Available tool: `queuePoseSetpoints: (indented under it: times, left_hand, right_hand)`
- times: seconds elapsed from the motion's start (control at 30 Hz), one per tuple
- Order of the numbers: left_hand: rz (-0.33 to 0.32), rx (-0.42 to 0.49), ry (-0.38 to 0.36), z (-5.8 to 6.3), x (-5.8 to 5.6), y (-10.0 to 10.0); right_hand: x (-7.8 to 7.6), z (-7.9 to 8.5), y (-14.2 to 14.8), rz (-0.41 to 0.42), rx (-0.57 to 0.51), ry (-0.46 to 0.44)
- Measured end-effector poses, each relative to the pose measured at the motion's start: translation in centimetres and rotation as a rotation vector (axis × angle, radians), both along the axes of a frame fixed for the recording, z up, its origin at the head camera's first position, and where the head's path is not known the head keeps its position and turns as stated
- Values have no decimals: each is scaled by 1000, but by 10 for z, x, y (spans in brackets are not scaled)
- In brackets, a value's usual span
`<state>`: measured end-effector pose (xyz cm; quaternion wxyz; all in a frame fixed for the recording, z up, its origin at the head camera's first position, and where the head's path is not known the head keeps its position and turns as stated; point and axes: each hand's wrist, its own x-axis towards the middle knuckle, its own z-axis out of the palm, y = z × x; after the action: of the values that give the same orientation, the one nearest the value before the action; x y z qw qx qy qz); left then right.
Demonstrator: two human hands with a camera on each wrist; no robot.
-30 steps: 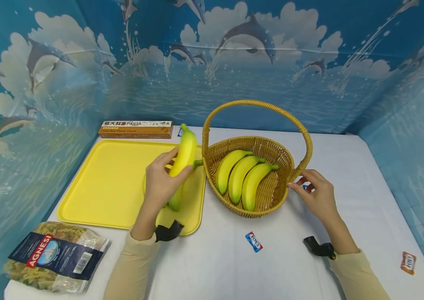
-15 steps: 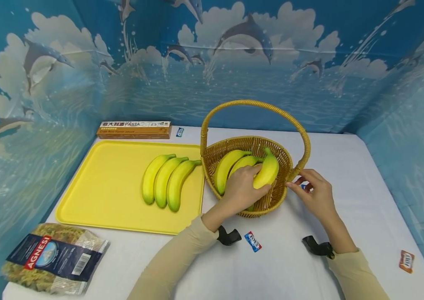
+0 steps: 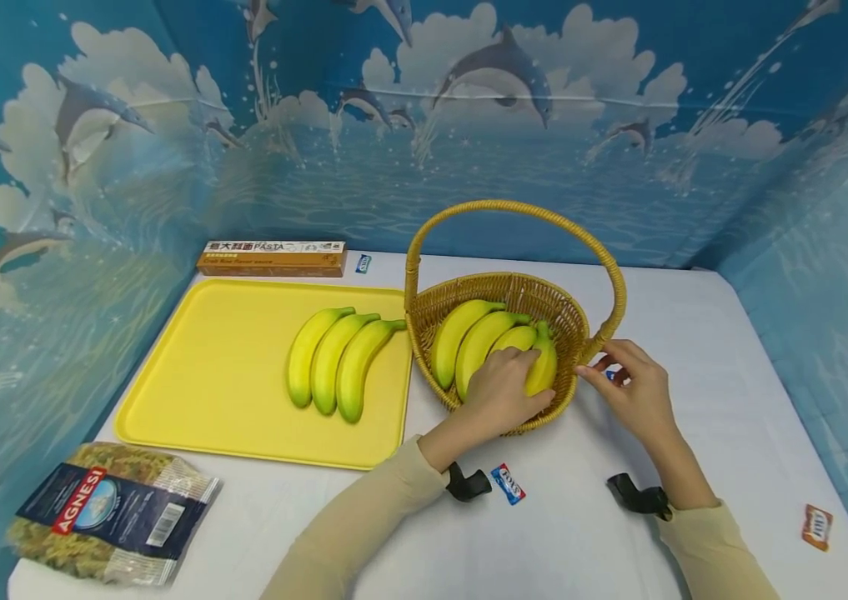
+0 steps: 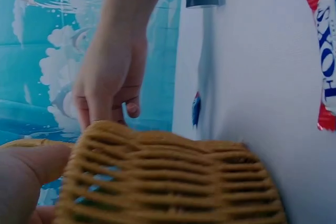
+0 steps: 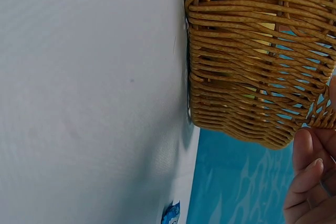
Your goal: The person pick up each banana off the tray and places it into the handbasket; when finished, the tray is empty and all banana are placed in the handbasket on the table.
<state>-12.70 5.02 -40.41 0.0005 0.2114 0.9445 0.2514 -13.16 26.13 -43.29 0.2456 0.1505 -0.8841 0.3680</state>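
Observation:
In the head view, a wicker basket (image 3: pixel 502 282) with a tall arched handle holds several yellow-green bananas (image 3: pixel 457 337). My left hand (image 3: pixel 500 390) reaches over its near rim and holds one banana (image 3: pixel 543 365) low inside, at the right of the others. The fingers partly cover the bananas below. My right hand (image 3: pixel 634 396) pinches the basket's right rim by the handle's foot; the right wrist view shows its thumb and fingertips against the woven wall (image 5: pixel 247 61). Three more bananas (image 3: pixel 353 375) lie side by side on a yellow tray (image 3: pixel 206 367).
Behind the tray stands a pasta box (image 3: pixel 271 259). A bag of Agnesi pasta (image 3: pixel 112 512) lies at the front left. Small wrapped candies sit around: a blue one (image 3: pixel 508 484) before the basket, an orange one (image 3: pixel 817 527) far right, another (image 3: pixel 363 264) by the box.
My left hand has carried a banana from above the tray rightward into the basket and lowered it beside the others. My right hand has stayed on the rim.

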Motion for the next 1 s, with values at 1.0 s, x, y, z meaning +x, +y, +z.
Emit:
queuePoseSetpoints:
  times: [1.0]
  left_hand:
    - [595, 452, 36, -26, -22, -268]
  right_hand:
    - [-1, -2, 1, 4, -18, 4]
